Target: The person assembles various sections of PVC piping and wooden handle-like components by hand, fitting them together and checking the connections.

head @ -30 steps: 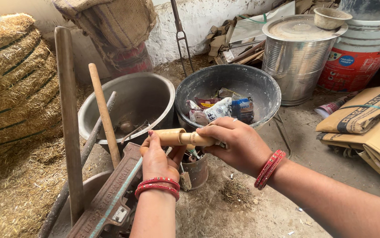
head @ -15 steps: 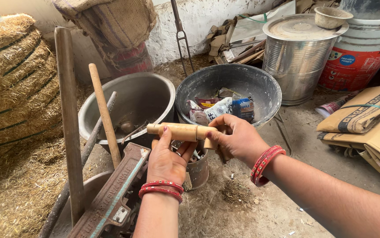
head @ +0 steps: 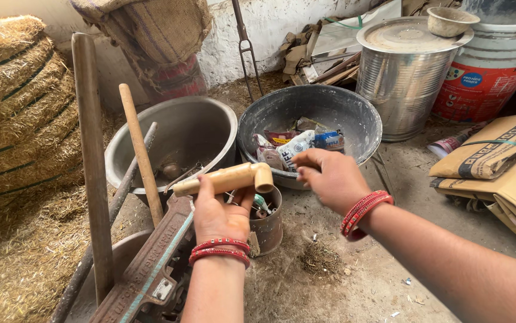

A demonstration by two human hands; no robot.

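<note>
My left hand (head: pixel 219 210) grips a short pale wooden handle (head: pixel 225 179), held level above a small rusty tin can (head: pixel 268 226) with bits of hardware in it. My right hand (head: pixel 328 176) hovers just right of the handle's thick end, fingers curled and apart, touching nothing. Both wrists wear red bangles. Below my left forearm lies a rusty iron tool (head: pixel 150 266) with a pale blue stripe.
A steel basin (head: pixel 207 128) holds small tools; a dark basin (head: pixel 353 116) holds packets. Two long wooden sticks (head: pixel 93 167) lean at left beside straw bundles (head: pixel 12 113). A steel drum (head: pixel 404 78), a bucket (head: pixel 491 72) and cardboard (head: pixel 503 161) stand at right.
My right hand let go of the wooden handle and drew back to the right. My left hand took hold of the handle and swung its far end leftward.
</note>
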